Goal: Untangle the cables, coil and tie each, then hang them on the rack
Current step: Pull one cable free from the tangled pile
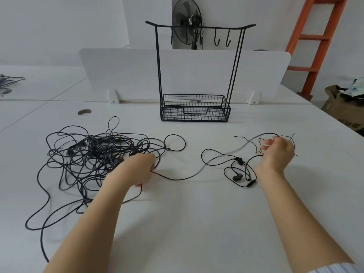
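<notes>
A big tangle of black cables lies on the white table at the left. My left hand rests at its right edge, fingers curled round a strand. One earphone cable with earbuds runs from that hand across to the right. My right hand is raised over the cable's far end, fingers loosely curled, seemingly pinching it; the grip is blurred. Thin wire ties lie by that hand. A black wire rack with hooks and a basket base stands at the back centre.
A white divider panel runs behind the rack. A round cable hole sits in the table at the back left. More cables lie far left. An orange ladder and a cardboard box stand at the right.
</notes>
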The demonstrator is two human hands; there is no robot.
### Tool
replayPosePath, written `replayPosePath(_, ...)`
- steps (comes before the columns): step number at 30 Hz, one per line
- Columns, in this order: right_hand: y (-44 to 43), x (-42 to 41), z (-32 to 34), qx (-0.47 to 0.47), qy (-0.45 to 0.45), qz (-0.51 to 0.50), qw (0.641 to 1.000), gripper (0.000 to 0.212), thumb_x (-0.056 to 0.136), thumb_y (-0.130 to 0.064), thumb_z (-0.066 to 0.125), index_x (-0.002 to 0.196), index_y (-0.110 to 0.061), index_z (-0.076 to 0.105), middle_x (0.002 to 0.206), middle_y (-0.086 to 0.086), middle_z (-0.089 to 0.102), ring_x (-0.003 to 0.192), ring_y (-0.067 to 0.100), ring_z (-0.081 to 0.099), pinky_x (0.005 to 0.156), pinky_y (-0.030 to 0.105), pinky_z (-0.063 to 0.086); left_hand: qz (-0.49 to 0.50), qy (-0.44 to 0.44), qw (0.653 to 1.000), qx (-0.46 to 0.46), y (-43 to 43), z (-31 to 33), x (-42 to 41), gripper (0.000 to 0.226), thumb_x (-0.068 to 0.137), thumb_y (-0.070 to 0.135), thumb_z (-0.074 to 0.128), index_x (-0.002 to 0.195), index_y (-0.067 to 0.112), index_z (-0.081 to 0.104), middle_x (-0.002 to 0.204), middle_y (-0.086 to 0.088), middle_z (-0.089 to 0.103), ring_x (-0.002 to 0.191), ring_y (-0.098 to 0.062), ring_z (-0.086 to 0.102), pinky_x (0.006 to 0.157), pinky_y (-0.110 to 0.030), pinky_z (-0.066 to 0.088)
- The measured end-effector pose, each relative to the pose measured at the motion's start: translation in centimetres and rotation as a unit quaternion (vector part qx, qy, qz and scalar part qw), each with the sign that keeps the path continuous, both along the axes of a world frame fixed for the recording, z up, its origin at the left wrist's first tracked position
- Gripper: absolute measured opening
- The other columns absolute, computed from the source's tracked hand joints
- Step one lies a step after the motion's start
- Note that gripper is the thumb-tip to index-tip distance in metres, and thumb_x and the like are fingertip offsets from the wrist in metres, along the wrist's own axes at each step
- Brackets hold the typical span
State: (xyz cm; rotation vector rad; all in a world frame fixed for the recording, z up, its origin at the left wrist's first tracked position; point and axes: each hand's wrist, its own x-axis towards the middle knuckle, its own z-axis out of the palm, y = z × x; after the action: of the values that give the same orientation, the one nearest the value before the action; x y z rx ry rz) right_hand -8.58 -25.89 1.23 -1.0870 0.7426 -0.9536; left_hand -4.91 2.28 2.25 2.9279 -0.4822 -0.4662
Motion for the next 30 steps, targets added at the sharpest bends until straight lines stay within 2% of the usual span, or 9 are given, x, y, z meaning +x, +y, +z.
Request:
replayPosePath(3, 0.5, 0.0, -0.6, -0.250, 0.107, -0.010, 0.962, 0.030, 0.082, -0.005, 0.043, 0.108, -0.007, 0.057, 0.115, 0.016, 0.057, 0.104, 0.029, 0.050, 0.085, 0.030, 0.035, 0.008, 0.046, 0.973, -0.227, -0.5, 0.1, 0.3, 0.020, 0.093, 0.003, 0.040, 0.089, 0.014, 0.057, 0.063, 0.000, 0.058, 0.036, -0.013, 0.048, 0.038, -0.019, 0.036)
replayPosePath(7, 3.8, -0.6, -0.8, -0.592, 0.036, 0.063, 0.802, 0.041, 0.077, -0.010, 0.038, 0.107, 0.005, 0.063, 0.118, 0.025, 0.055, 0.113, 0.025, 0.038, 0.098, 0.020, 0.027, -0.005, 0.006, 0.916, -0.400, -1.1, 0.9, -0.3, 0.025, 0.091, 0.003, 0.051, 0.078, 0.020, 0.064, 0.052, 0.005, 0.058, 0.032, -0.005, 0.037, 0.037, -0.015, 0.030)
replayPosePath(10, 7.2, -1.1, -1.8, -0.600, 0.024, 0.311, 0.737, 0.050, 0.081, -0.024, 0.037, 0.118, 0.001, 0.058, 0.124, 0.017, 0.056, 0.116, 0.011, 0.038, 0.101, 0.007, 0.021, -0.034, 0.065, 0.909, -0.410, -1.3, 1.1, -0.8, 0.024, 0.089, -0.001, 0.054, 0.080, 0.019, 0.064, 0.058, 0.008, 0.066, 0.042, -0.005, 0.046, 0.041, -0.016, 0.032)
replayPosePath(14, 9.4, -1.4, -3.7, -0.551, 0.154, 0.523, 0.633, 0.061, 0.088, -0.021, 0.049, 0.143, -0.033, 0.026, 0.139, -0.002, 0.044, 0.128, 0.009, 0.035, 0.104, 0.020, 0.027, -0.107, 0.144, 0.913, -0.366, -1.2, 1.5, -1.4, 0.021, 0.082, -0.002, 0.059, 0.076, 0.017, 0.059, 0.068, 0.002, 0.069, 0.049, -0.009, 0.051, 0.041, -0.017, 0.033)
replayPosePath(20, 8.6, -1.2, -3.1, -0.691, 0.242, 0.387, 0.560, 0.034, 0.096, -0.030, 0.043, 0.129, -0.024, 0.048, 0.104, 0.005, 0.062, 0.105, 0.022, 0.049, 0.087, 0.030, 0.028, -0.174, 0.259, 0.894, -0.323, -1.5, 2.0, -2.7, 0.017, 0.076, 0.002, 0.050, 0.086, 0.015, 0.052, 0.054, 0.002, 0.059, 0.048, -0.014, 0.041, 0.046, -0.020, 0.031)
replayPosePath(22, 8.2, -0.9, -2.7, -0.662, 0.248, 0.356, 0.611, 0.027, 0.097, -0.030, 0.042, 0.110, -0.013, 0.060, 0.090, 0.012, 0.067, 0.090, 0.027, 0.057, 0.075, 0.031, 0.031, -0.156, 0.256, 0.887, -0.352, -1.4, 2.1, -2.6, 0.023, 0.071, 0.008, 0.049, 0.092, 0.016, 0.051, 0.051, 0.004, 0.054, 0.049, -0.013, 0.040, 0.047, -0.018, 0.031)
replayPosePath(26, 6.0, -0.4, -0.6, -0.246, 0.055, 0.286, 0.924, 0.027, 0.096, -0.009, 0.042, 0.076, -0.006, 0.062, 0.044, -0.008, 0.049, 0.041, 0.001, 0.043, 0.047, 0.015, 0.035, -0.093, 0.159, 0.902, -0.391, -1.3, 1.7, -1.7, 0.044, 0.082, 0.006, 0.062, 0.116, 0.030, 0.047, 0.055, 0.005, 0.060, 0.054, -0.008, 0.047, 0.056, -0.014, 0.035)
replayPosePath(28, 3.7, -0.3, 0.6, -0.004, -0.065, 0.275, 0.959, 0.038, 0.098, -0.013, 0.034, 0.073, -0.011, 0.062, 0.045, -0.007, 0.056, 0.047, 0.003, 0.053, 0.054, 0.016, 0.043, -0.064, 0.141, 0.911, -0.382, -1.3, 1.4, -1.5, 0.043, 0.086, 0.003, 0.060, 0.118, 0.029, 0.047, 0.052, 0.005, 0.058, 0.048, -0.004, 0.048, 0.050, -0.009, 0.034)
replayPosePath(30, 1.4, -0.7, 1.4, 0.193, -0.175, 0.296, 0.919, 0.049, 0.100, -0.022, 0.027, 0.075, -0.012, 0.067, 0.065, 0.000, 0.069, 0.065, 0.012, 0.067, 0.064, 0.022, 0.053, -0.056, 0.127, 0.928, -0.345, -1.2, 1.0, -1.1, 0.027, 0.088, 0.007, 0.059, 0.105, 0.027, 0.056, 0.049, 0.006, 0.057, 0.046, -0.004, 0.051, 0.051, -0.012, 0.037)
